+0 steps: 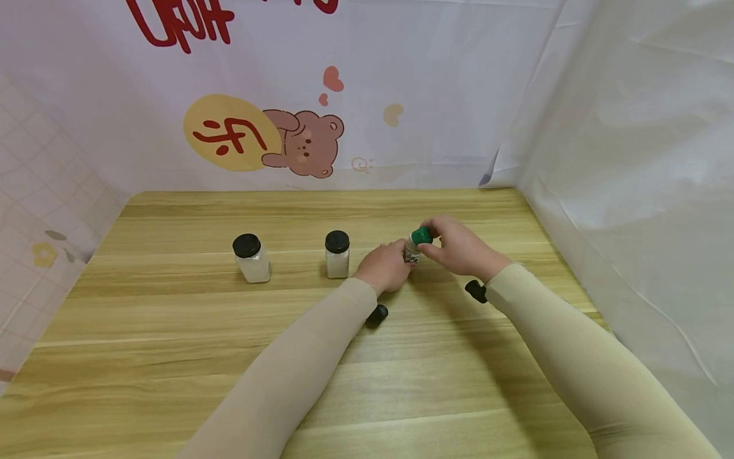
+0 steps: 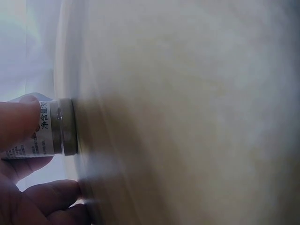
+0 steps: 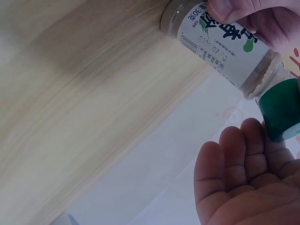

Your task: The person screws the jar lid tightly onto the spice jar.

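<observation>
In the head view, a small clear spice bottle (image 1: 411, 253) with a printed label stands near the table's right back area. My left hand (image 1: 385, 266) grips the bottle's body; thumb and fingers wrap the label in the left wrist view, where the bottle's base (image 2: 68, 126) shows at the tabletop. A green cap (image 3: 282, 108) sits over the bottle's neck. My right hand (image 1: 459, 247) pinches this cap between thumb and index finger, the other fingers extended beside it. Brownish powder shows inside near the neck. Whether the cap is loose or tight cannot be told.
Two square jars with black lids and whitish contents stand left of my hands: one jar (image 1: 337, 255) nearby, the other jar (image 1: 252, 259) farther left. A white printed cloth wall (image 1: 436, 76) rises behind the wooden table (image 1: 172, 338), with another white wall (image 1: 648, 159) at right.
</observation>
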Motion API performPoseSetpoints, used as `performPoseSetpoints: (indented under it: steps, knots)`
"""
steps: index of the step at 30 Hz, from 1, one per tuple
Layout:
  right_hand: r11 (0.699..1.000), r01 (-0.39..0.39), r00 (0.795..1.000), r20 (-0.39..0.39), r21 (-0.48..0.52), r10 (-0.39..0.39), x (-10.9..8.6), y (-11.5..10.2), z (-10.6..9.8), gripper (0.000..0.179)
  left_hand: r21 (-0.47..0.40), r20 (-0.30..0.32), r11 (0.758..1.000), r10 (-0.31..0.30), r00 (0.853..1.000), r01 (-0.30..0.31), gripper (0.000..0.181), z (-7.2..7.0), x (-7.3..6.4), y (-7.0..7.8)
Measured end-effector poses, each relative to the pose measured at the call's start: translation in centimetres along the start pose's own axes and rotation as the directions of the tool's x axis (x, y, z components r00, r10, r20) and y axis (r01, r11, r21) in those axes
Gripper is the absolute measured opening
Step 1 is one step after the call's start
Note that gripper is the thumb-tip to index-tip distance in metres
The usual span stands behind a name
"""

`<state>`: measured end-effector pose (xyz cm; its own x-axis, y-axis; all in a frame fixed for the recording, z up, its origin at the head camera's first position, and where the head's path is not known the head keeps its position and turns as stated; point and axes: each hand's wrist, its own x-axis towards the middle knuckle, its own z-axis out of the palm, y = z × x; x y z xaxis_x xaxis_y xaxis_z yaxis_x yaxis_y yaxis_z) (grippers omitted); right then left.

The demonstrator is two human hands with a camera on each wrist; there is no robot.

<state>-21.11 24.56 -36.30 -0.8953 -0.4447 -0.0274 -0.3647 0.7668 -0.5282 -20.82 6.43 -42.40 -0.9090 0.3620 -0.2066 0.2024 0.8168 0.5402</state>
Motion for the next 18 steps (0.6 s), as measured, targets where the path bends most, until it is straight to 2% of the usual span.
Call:
performPoseSetpoints:
  steps: [18]
  knots:
    - [1.0, -0.007, 1.0, 0.002, -0.015, 0.007, 0.4, -0.27, -0.1, 0.027, 0.012, -0.008, 1.0, 0.018, 1.0, -0.018, 0.037, 0.05, 0.16, -0.15]
